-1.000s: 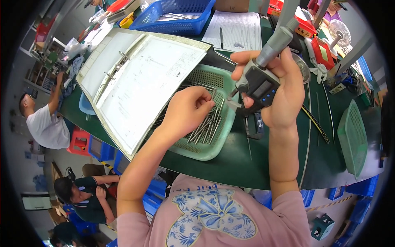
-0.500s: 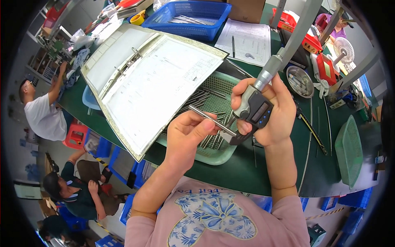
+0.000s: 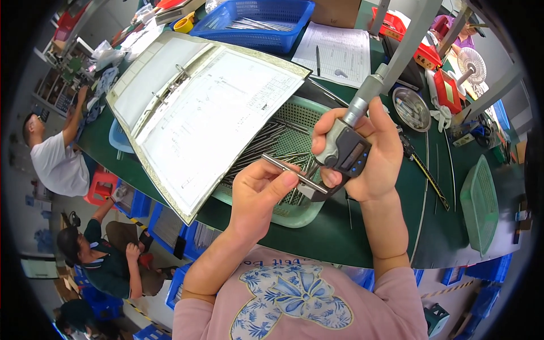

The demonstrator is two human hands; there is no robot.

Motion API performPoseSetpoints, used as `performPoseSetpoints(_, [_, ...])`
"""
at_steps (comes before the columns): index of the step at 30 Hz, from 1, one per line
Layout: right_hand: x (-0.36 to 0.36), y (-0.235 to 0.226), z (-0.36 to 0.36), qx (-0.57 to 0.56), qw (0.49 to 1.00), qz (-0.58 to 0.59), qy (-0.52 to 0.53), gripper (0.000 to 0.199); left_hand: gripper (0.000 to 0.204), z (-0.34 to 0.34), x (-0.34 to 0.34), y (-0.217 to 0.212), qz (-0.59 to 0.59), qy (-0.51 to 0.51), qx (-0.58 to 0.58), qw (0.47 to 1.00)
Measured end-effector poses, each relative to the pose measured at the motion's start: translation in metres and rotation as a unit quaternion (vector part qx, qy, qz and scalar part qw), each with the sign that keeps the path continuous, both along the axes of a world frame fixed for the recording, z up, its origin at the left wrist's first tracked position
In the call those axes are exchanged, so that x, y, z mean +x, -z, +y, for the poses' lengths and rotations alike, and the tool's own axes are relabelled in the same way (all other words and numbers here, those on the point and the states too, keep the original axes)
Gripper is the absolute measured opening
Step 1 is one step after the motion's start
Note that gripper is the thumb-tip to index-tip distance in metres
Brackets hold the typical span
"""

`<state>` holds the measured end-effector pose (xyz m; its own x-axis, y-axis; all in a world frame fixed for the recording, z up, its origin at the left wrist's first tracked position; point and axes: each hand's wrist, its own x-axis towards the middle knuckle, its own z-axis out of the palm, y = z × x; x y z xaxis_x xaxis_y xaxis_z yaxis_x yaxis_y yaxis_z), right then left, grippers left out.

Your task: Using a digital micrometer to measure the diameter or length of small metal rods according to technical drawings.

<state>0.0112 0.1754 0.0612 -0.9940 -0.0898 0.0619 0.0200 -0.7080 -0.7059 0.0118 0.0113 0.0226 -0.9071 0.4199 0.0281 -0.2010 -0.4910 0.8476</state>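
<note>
Between the thumb and fingers of my left hand (image 3: 256,195) is a slim metal rod (image 3: 310,182), tilted down to the right. Its far end lies at the jaws of a digital micrometer (image 3: 347,148). My right hand (image 3: 381,156) is wrapped round the micrometer's frame, with the thimble pointing up and away. Whether the jaws touch the rod is hard to make out. Behind and below both hands stands a green mesh basket (image 3: 303,218) with many similar rods (image 3: 258,144). An open ring binder (image 3: 212,113) with a drawing page leans over the basket's left side.
A blue basket (image 3: 255,42) of rods and a paper sheet (image 3: 340,45) with a pen (image 3: 318,61) lie at the back. To the right are a metal bowl (image 3: 412,109), a caliper (image 3: 425,170) and a green tray (image 3: 479,204). A grey post (image 3: 416,39) rises close by the micrometer.
The view has shifted slightly. Both hands keep the same grip on the rod and micrometer, and the rod still lies at the jaws. A person seated at the left has shifted their arm.
</note>
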Motion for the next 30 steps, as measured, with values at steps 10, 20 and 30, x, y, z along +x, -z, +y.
performPoseSetpoints(10, [-0.0015,0.0031,-0.0015,0.041,0.999,-0.026,-0.007,0.06,0.016,-0.002,0.0003,-0.0035,-0.007,-0.002,0.031,1.0])
performPoseSetpoints(20, [-0.002,0.0016,-0.0035,0.072,0.997,-0.008,0.009,0.067,0.016,-0.0068,-0.0028,-0.001,0.003,-0.016,0.013,1.0])
performPoseSetpoints(30, [-0.0011,0.0011,-0.0024,0.017,1.0,-0.019,-0.007,0.065,0.015,-0.0016,0.0002,0.0046,-0.007,-0.008,0.002,1.0])
